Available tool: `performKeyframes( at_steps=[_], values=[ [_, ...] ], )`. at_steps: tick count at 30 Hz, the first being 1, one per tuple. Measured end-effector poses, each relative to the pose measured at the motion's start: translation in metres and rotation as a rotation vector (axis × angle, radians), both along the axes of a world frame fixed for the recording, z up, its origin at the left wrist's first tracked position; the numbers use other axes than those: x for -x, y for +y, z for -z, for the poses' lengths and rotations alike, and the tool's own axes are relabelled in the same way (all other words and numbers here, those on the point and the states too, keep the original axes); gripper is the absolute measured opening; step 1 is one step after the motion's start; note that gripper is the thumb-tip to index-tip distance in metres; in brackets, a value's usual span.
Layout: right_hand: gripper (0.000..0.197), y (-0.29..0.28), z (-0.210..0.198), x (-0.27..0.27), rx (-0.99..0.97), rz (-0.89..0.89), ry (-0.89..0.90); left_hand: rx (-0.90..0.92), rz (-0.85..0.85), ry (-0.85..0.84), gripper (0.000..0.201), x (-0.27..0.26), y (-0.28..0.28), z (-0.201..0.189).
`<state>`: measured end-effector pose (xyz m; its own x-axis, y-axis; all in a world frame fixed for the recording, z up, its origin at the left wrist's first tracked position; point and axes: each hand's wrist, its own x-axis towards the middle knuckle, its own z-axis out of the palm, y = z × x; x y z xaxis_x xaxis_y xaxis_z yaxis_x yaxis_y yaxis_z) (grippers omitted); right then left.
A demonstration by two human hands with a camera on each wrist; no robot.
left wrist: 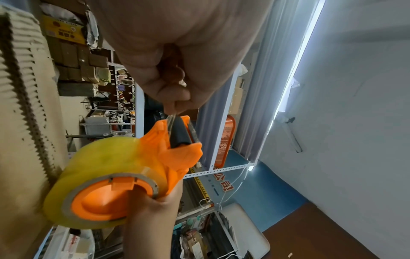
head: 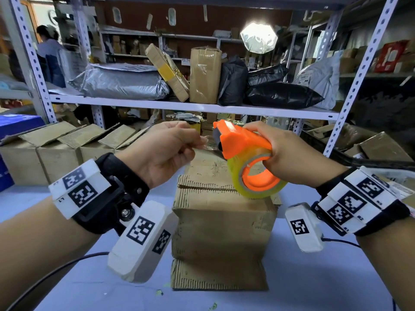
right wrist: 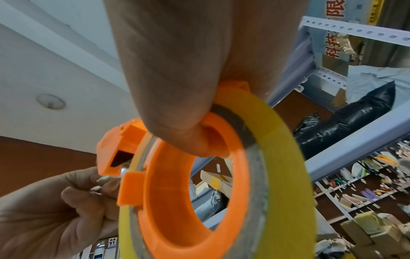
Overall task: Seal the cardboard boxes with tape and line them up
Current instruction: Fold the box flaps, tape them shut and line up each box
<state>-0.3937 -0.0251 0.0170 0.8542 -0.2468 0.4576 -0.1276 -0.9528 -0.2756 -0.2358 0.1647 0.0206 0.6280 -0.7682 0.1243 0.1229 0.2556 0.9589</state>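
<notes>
Tape (head: 207, 140) is thin, clingy film: your left hand (head: 164, 151) pinches its free end at frame centre, right hand (head: 289, 151) grips the orange dispenser (head: 242, 142) above the box (head: 224, 221).

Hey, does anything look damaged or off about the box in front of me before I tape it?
Yes. The cardboard box looks worn: its outer paper is peeled away in patches, baring the corrugated ribs along the top edge and near the bottom, and the front wall is creased. Its top seam carries no tape yet.
</notes>
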Motion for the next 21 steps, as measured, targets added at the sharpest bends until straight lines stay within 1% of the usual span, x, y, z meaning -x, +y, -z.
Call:
performKeyframes(
  at_steps=[3,6,8,9,11,12,13,14,15,17,18,20,21],
  values=[
    [0.064,-0.001,-0.007,0.001,0.040,-0.007,-0.006,0.009,-0.052,-0.039,0.059,-0.006,0.012,-0.008],
    [0.063,-0.012,-0.008,0.009,0.079,0.030,-0.006,-0.001,-0.095,-0.069,0.049,-0.021,0.027,-0.014],
    [0.065,-0.016,-0.004,0.013,0.103,0.037,0.004,-0.030,-0.067,-0.064,0.049,-0.031,0.036,-0.008],
    [0.066,-0.015,-0.001,0.012,0.107,0.041,0.009,-0.059,-0.037,-0.041,0.045,-0.034,0.039,-0.002],
    [0.065,-0.012,0.006,0.009,0.096,0.036,0.014,-0.139,0.016,0.025,0.019,-0.039,0.044,0.010],
    [0.063,-0.010,0.009,0.007,0.093,0.027,0.018,-0.178,0.038,0.058,0.020,-0.041,0.047,0.016],
    [0.061,-0.009,0.010,0.005,0.098,0.025,0.032,-0.217,0.058,0.087,0.034,-0.044,0.049,0.023],
    [0.061,-0.008,0.010,0.003,0.112,0.028,0.054,-0.251,0.069,0.116,0.044,-0.047,0.049,0.030],
    [0.062,-0.006,0.009,0.000,0.133,0.036,0.081,-0.277,0.082,0.140,0.046,-0.048,0.050,0.035],
    [0.062,-0.001,0.006,-0.004,0.180,0.046,0.120,-0.309,0.087,0.190,0.041,-0.048,0.050,0.044],
    [0.062,0.002,0.006,-0.007,0.199,0.048,0.132,-0.321,0.058,0.193,0.040,-0.048,0.050,0.048],
    [0.060,0.009,0.003,-0.011,0.236,0.053,0.161,-0.328,-0.017,0.167,0.041,-0.052,0.049,0.056],
    [0.060,0.012,0.002,-0.013,0.253,0.058,0.178,-0.337,-0.037,0.155,0.036,-0.053,0.050,0.060]
  ],
)
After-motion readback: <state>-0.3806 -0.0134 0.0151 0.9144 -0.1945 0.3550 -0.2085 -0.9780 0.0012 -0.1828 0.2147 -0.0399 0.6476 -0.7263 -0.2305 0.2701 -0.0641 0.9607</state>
